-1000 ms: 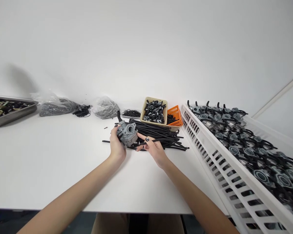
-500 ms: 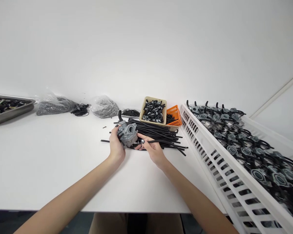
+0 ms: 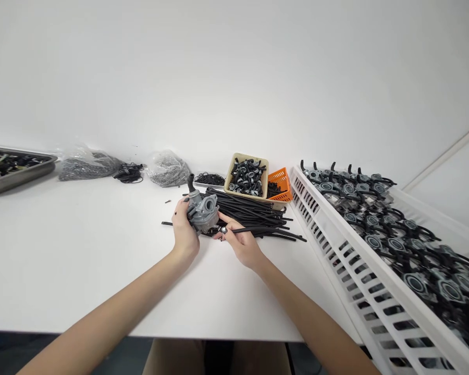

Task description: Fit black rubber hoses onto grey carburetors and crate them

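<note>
Over the near middle of the white counter (image 3: pixel 82 260), the person's two hands are working close together, with the carburetor (image 3: pixel 206 211) sitting between them, just in front of the pile of black hoses (image 3: pixel 250 208). The left hand (image 3: pixel 184 226) is wrapping its grip around the carburetor's left side, closed as far as the body allows, probably to steady it while leaving the bored flange and the right side uncovered. The carburetor's bent black boot (image 3: pixel 190 182) is pointing upward, clear of the fingers. The right hand (image 3: pixel 242 245) is pinching a single hose (image 3: pixel 245 229) between thumb and fingers near its end, seemingly for closer control at the carburetor's lower right; whether the hose is joining the metal cannot be told, since the fingertips are hiding that spot. Its free length is trailing rightward over the pile. Both forearms are reaching forward and converging, the left one slanting in with its palm turned inward, the right one angling across with its wrist low. Beyond the hoses, a beige basket (image 3: pixel 251 156) and an orange basket (image 3: pixel 283 182) are standing side by side, presumably for easy reach.
</note>
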`<state>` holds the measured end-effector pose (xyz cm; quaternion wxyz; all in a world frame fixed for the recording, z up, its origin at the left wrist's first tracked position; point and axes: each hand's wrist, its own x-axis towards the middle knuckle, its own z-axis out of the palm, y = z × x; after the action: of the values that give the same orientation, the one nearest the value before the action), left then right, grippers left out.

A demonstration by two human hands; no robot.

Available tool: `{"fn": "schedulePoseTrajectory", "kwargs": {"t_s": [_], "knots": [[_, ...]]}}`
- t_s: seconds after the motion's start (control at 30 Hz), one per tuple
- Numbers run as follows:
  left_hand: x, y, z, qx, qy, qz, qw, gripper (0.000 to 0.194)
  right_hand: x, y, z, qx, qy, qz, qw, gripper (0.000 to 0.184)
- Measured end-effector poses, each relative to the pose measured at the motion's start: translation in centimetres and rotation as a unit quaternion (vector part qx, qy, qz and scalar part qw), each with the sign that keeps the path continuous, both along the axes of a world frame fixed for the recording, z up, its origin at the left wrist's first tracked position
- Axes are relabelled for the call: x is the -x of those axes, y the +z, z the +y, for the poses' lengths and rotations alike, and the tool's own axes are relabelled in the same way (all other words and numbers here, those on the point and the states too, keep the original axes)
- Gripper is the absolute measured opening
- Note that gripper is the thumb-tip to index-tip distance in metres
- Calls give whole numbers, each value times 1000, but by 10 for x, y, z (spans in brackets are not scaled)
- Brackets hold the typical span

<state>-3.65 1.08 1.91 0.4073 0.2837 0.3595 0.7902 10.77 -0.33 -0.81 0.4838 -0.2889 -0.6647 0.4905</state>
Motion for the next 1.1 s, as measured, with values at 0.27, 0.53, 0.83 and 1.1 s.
{"fn": "schedulePoseTrajectory", "kwargs": {"t_s": [0.27,0.53,0.83,1.1], "knots": [[0,-1,-3,-40,-16,51,998,17,0,-2,4,29,-11,16,999,38],[-1,3,-9,-43,5,57,997,16,3,-9,2,-27,-11,-16,999,39],[-2,0,-12,-69,38,111,991,22,8,-10,-4,-40,-22,-12,999,40],[0,-5,-12,-72,16,129,989,24,13,-13,-3,-8,-32,16,999,49]]}}
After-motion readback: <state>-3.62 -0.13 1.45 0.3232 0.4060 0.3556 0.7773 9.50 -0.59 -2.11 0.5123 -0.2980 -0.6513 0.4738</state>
